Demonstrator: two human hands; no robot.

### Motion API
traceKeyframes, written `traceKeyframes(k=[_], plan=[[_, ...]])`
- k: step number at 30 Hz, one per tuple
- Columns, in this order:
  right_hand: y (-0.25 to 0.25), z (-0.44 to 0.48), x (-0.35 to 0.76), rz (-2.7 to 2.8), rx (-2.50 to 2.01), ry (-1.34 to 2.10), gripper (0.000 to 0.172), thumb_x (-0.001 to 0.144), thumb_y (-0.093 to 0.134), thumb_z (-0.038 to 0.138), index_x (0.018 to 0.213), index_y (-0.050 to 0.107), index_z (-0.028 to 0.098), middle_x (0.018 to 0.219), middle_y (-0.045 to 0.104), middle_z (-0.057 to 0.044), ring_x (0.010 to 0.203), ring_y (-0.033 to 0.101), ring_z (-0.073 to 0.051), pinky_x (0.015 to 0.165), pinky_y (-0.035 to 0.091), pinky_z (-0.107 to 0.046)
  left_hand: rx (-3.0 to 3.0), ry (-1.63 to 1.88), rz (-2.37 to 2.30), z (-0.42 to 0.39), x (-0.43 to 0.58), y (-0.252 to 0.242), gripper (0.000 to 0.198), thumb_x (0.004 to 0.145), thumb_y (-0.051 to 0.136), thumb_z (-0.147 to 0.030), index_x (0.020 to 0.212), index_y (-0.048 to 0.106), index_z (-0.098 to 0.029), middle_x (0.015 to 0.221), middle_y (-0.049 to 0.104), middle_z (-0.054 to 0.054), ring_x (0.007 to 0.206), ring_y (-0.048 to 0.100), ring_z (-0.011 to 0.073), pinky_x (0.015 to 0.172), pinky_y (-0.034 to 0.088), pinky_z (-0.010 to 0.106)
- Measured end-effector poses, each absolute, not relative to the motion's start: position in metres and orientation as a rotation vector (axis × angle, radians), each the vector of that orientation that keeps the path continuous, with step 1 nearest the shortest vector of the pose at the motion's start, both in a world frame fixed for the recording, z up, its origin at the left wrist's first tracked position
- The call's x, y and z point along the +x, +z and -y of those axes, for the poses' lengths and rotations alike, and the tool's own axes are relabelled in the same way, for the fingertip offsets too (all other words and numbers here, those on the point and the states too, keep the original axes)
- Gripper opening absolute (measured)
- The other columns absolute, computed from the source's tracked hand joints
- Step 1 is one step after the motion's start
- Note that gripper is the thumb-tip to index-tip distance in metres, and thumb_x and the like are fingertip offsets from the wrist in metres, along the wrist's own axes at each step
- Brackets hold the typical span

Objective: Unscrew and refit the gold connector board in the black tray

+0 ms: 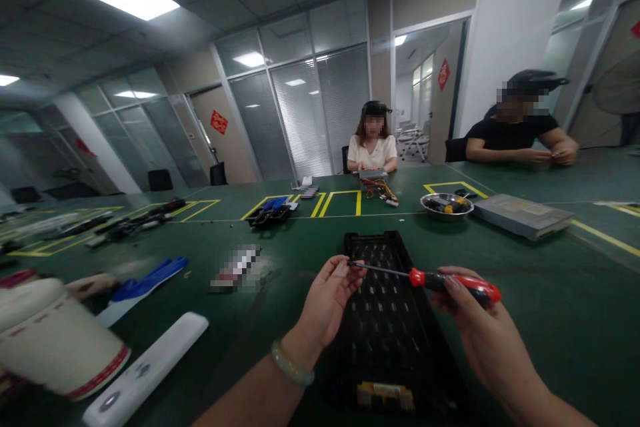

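My right hand (473, 313) is grasping the red handle of a screwdriver (440, 279) at 12 o'clock; the shaft tip is at my left hand (330, 303), its fingers curled. Both hands hover above a black perforated tray (380, 260), with open room on the green table (550, 347) at 3 o'clock.

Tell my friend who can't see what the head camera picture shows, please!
A right hand grips a red screwdriver, its tip by the fingers of the left hand, above a black tray. A metal bowl sits farther along the green table, and two people sit beyond.
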State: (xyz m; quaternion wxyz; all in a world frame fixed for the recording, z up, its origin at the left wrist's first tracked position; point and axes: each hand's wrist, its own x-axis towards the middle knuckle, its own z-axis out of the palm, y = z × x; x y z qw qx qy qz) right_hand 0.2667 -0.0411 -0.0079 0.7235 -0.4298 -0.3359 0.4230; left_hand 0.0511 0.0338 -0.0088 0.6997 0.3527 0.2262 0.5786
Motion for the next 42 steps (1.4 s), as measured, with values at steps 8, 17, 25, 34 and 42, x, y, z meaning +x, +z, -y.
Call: traceKeyframes(k=[8,17,25,34,42], plan=[[-0.005,0.039,0.267,0.721,-0.907,0.926,0.042,0.071,0.085,0.047,0.098,0.068,0.020,0.084,0.070,-0.001,0.069,0.063,-0.013,0.067,0.054,-0.020,0.816,1.284,-0.514,-0.034,0.050,-0.009,0.024,0.084,0.076,-0.026,0.102,0.062,-0.017,0.100,0.074,0.008,0.089,0.071,0.0162,0.085,0.053,0.029],[-0.003,0.040,0.268,0.701,-0.859,0.905,0.038,0.070,0.087,0.042,0.095,0.070,0.020,0.082,0.069,-0.002,0.067,0.063,-0.012,0.065,0.056,-0.020,0.833,1.284,-0.510,-0.033,0.050,-0.008,0.023,0.084,0.075,-0.026,0.102,0.064,-0.017,0.097,0.074,0.007,0.091,0.070,0.0155,0.087,0.052,0.029],[-0.003,0.039,0.268,0.651,-0.858,0.884,0.035,0.067,0.089,0.040,0.090,0.072,0.019,0.079,0.068,-0.001,0.065,0.061,-0.011,0.061,0.054,-0.018,0.888,1.300,-0.560,-0.036,0.048,-0.010,0.024,0.087,0.070,-0.034,0.101,0.065,-0.016,0.093,0.073,0.007,0.088,0.069,0.0173,0.085,0.050,0.030],[0.006,0.042,0.263,0.723,-0.851,0.808,0.029,0.069,0.085,0.037,0.084,0.071,0.018,0.074,0.060,0.001,0.057,0.047,-0.009,0.050,0.037,-0.022,1.148,1.395,-0.805,-0.052,0.039,-0.023,0.022,0.093,0.054,-0.033,0.102,0.065,-0.016,0.087,0.073,0.005,0.077,0.065,0.0141,0.070,0.043,0.026],[0.012,0.052,0.253,0.804,-0.907,0.743,0.036,0.072,0.080,0.050,0.084,0.065,0.019,0.089,0.060,-0.001,0.057,0.040,-0.008,0.051,0.029,-0.024,1.413,1.302,-0.791,-0.045,0.040,-0.019,0.022,0.097,0.048,-0.031,0.099,0.066,-0.018,0.083,0.073,0.005,0.075,0.066,0.0150,0.071,0.045,0.027]])
